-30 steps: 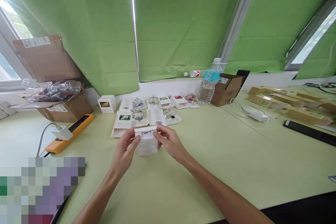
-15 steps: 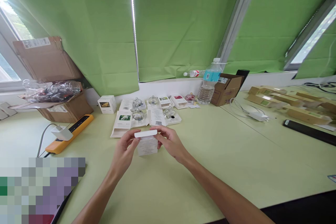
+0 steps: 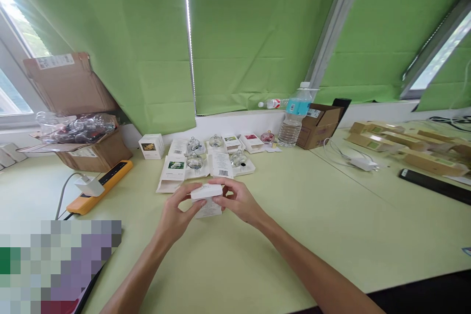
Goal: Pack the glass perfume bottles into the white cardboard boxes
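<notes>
A small white carton (image 3: 208, 210) with fine printing on its side stands on the green table in front of me. Its top flap (image 3: 206, 191) is folded down further, nearly flat over the top. My left hand (image 3: 179, 210) grips the carton's left edge, thumb at the front below the flap. On the other side my right hand (image 3: 238, 200) pinches the right edge, its thumb also against the flap's front. Just beyond lie an opened white carton with a white-flower picture (image 3: 175, 166), another with a barcode (image 3: 222, 164), and several clear glass ornaments (image 3: 194, 161).
Behind on the left is a closed white box (image 3: 151, 146). An orange power strip (image 3: 99, 189) and a brown cardboard box (image 3: 93, 149) stand further left. A large water bottle (image 3: 292, 120) and another cardboard box (image 3: 317, 127) are at the back right, with a white charger (image 3: 363, 164) nearby.
The carton's top flap has tipped down from upright toward the top opening. Both thumbs have shifted slightly lower onto its front edge.
</notes>
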The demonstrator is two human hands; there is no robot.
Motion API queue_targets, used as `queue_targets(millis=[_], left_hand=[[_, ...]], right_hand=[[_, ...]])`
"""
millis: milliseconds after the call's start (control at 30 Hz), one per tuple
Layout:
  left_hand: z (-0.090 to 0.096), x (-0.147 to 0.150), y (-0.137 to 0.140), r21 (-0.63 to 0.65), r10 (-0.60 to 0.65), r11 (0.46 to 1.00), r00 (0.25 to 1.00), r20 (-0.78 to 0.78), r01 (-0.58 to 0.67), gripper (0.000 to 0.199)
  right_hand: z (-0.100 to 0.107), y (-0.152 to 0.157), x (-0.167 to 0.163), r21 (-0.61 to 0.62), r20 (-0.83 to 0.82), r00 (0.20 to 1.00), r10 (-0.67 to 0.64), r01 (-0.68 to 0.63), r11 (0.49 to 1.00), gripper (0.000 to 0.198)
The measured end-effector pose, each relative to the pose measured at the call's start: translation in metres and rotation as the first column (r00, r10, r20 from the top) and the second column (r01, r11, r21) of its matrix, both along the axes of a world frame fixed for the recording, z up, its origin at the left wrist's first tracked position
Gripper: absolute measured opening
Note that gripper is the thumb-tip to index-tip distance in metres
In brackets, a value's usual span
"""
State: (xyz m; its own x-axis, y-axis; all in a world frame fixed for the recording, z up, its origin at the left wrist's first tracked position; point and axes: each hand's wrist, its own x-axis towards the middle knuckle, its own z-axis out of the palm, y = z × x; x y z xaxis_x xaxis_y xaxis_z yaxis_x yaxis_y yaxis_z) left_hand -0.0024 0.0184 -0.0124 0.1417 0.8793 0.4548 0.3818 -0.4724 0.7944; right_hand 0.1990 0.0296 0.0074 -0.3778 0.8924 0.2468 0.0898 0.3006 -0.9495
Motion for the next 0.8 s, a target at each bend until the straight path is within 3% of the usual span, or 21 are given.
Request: queue_targets(millis=[133,367,567,800], left_hand=[[-0.0009,-0.0002,0.0001,0.021,-0.004,1.000,1.000,-0.020,0.005,0.031],[-0.0019,0.0001,0.0018,0.049,0.010,0.999,0.999,-0.043,-0.008,0.032],[0.0005,-0.0005,-0.0003,0.090,0.027,0.996,0.991,-0.130,-0.015,0.043],[0.0067,-0.0017,-0.0055,0.108,0.033,0.994,0.979,-0.201,-0.011,0.039]], right_hand=[[-0.0002,0.0000,-0.0007,0.052,0.060,0.998,-0.027,0.024,0.998,0.036],[-0.0025,0.0011,0.0012,0.304,0.259,0.956,-0.139,0.056,0.951,0.043],[-0.0027,0.0005,0.0044,0.376,0.332,0.926,-0.181,0.046,0.925,0.048],[0.0014,-0.0030,0.0043,0.400,0.365,0.909,-0.202,0.043,0.916,0.049]])
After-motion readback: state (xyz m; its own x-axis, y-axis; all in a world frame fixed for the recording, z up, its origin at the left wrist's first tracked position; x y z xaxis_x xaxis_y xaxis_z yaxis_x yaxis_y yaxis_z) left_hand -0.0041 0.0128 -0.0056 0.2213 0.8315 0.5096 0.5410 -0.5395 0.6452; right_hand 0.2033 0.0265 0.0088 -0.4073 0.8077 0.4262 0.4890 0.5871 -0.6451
